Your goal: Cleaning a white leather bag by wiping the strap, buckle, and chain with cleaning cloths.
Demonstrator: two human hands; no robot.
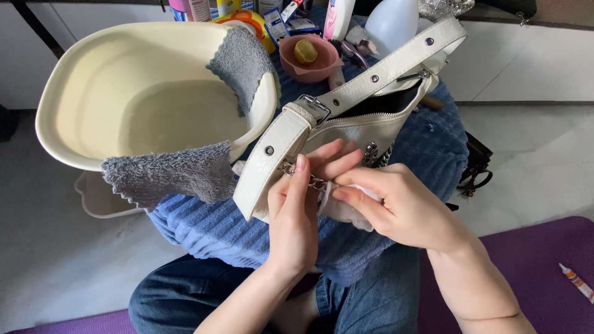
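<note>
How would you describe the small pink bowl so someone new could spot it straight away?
Start at the big cream basin with grey towels over its rim. Just to its right, on the blue towel above the white bag's strap, sits the pink bowl. It alone is pink and round, with a yellow-green lump inside.

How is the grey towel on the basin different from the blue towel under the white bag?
The grey towel hangs over the rim of the cream basin, while the blue towel lies spread under the white bag. The grey towel looks smaller; the blue towel covers the whole surface and drapes toward the person's knees. The blue towel shows ribbed stripes; the grey towel looks fluffy. Both are soft cloths.
</note>
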